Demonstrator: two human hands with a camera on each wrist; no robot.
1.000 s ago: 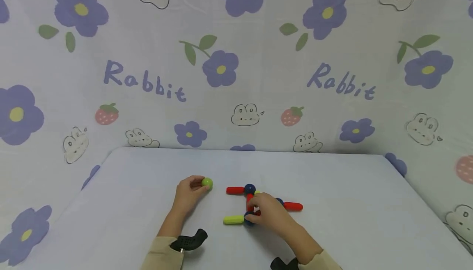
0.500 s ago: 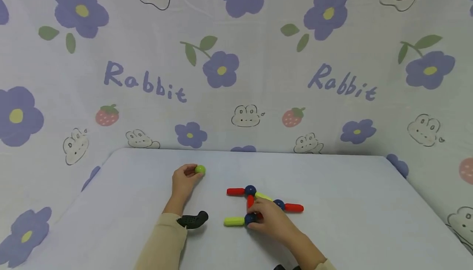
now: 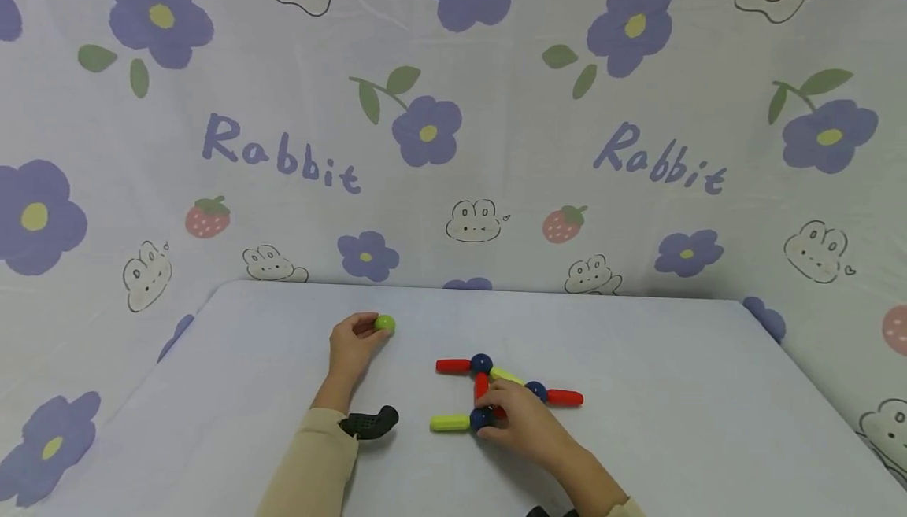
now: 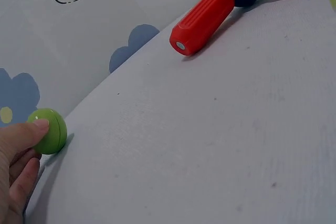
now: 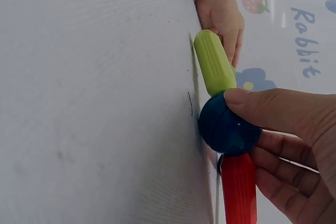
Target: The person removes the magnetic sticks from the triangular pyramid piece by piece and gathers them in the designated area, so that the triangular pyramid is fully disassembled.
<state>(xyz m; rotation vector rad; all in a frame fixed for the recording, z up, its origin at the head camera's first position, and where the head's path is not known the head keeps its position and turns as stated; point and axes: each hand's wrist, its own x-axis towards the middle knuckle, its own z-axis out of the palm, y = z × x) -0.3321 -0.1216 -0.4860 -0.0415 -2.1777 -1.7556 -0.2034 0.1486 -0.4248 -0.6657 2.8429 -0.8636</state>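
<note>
Between thumb and fingers my left hand pinches a lime-green ball, on the left of the table towards the back; the ball also shows in the left wrist view. My right hand grips a dark blue ball at the near corner of a magnetic stick-and-ball figure. A yellow-green stick points left from that ball. Red stick links it to a far blue ball, which has another red stick on its left. The right fingers partly hide the figure.
To the right, a third blue ball bears a red stick and joins the far ball by a yellow stick. Everything lies on a white table. A patterned cloth hangs behind the table's back edge.
The left hand has carried the green ball back and slightly left, away from the figure, then held nearly still. The right hand stays at the near blue ball, its fingers slightly shifted.
</note>
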